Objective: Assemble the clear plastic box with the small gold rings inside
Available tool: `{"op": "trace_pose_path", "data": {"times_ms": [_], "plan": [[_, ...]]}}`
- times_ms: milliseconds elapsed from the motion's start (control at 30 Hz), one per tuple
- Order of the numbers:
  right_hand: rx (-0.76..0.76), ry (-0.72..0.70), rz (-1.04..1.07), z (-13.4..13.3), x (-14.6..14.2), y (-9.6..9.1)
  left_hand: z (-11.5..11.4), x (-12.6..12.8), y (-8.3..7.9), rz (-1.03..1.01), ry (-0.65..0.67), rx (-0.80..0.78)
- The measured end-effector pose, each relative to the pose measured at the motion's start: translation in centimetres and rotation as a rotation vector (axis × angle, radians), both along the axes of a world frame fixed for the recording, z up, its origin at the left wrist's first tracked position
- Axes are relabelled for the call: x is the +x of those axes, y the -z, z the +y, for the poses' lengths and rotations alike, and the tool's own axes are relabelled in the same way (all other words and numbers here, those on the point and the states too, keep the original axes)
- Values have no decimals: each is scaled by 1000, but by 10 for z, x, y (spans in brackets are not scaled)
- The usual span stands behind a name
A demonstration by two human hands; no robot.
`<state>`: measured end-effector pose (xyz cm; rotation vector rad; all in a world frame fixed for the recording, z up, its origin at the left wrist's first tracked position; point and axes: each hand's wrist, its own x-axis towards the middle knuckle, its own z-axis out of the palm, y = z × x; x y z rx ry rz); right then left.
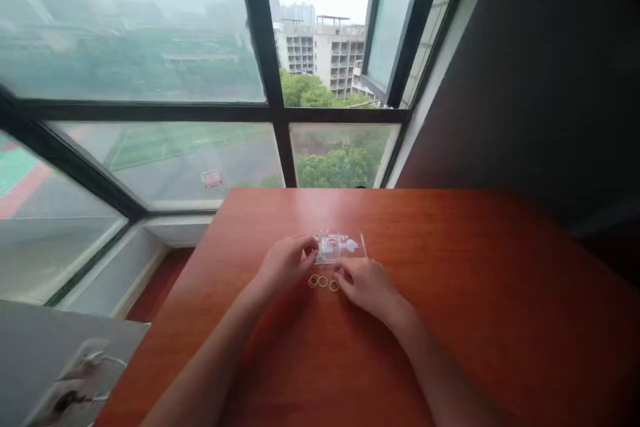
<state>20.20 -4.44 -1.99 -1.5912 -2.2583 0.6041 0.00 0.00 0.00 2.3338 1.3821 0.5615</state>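
Grey, and strewn with white cables, a ledge (60,373) sits at the near left under the big window (150,147). Right of it begins the red-brown wooden surface (500,320). The person's left hand (286,261) lies on it, its grip curled together on the left end of a small clear plastic box (345,245), I judge to stop so light a box from sliding. The box lies flat near the middle of the surface. It holds pale and reddish bits too small to name. Just nearer than the box, between the hands, three golden rings (323,281) lie in a row on the bare wood, within easy reach. The right hand (369,285) rests palm down, fingertips at the rightmost ring. Whether its grip is pinched on that ring I cannot tell. A dark wall (550,80) closes the right side.
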Motion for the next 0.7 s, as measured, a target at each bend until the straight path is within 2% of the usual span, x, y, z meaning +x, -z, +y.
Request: {"op": "trace_pose_path", "data": {"times_ms": [200, 400, 700], "plan": [[-22, -71, -25, 0, 1, 3, 0, 0, -2, 5, 2, -10], [3, -84, -70, 1, -1, 5, -2, 1, -3, 70, 66, -5], [43, -55, -67, 1, -3, 3, -3, 1, 1, 137, 45, -15]]}}
